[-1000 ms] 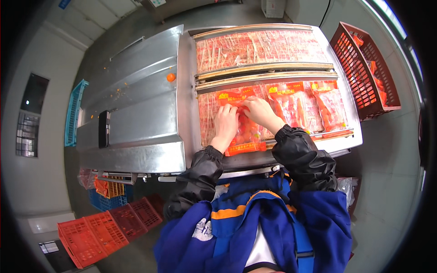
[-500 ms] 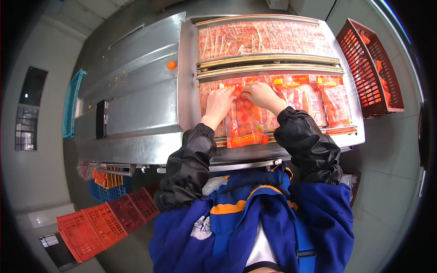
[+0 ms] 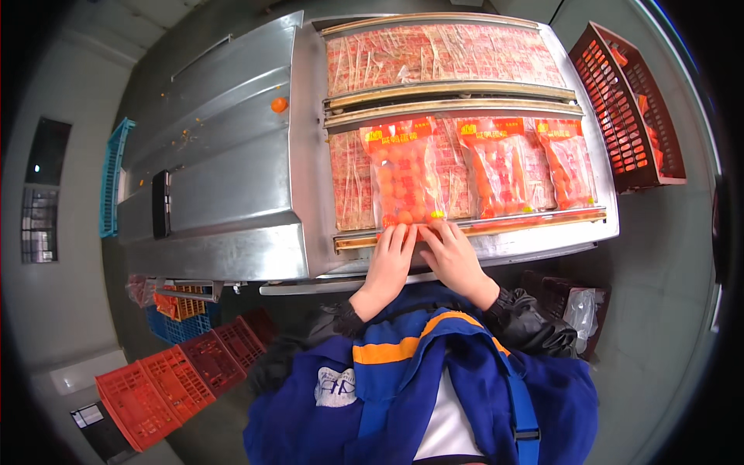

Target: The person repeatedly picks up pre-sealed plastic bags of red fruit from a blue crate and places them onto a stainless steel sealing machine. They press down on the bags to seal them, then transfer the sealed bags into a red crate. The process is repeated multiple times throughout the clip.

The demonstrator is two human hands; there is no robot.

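Observation:
A clear and red plastic bag (image 3: 404, 172) filled with round orange balls lies flat on the near half of the metal machine's bed. At its near end, my left hand (image 3: 390, 267) and my right hand (image 3: 459, 267) sit side by side, fingers pressed together on the bag's edge over the front sealing bar (image 3: 527, 225). That edge is mostly hidden under my fingertips. To the right, a second similar bag (image 3: 500, 174) and a third bag (image 3: 567, 167) lie in the same row, their near ends at the bar.
Film-covered red-patterned padding (image 3: 446, 58) fills the far half of the bed. A loose orange ball (image 3: 279, 105) and a black handle (image 3: 161, 203) are on the steel surface at left. A brown crate (image 3: 620, 108) holds bags at right; red crates (image 3: 159, 387) stand lower left.
Both hands have moved from the bag's far end to its near end. The bag has shifted away from me, its far end now level with the other bags.

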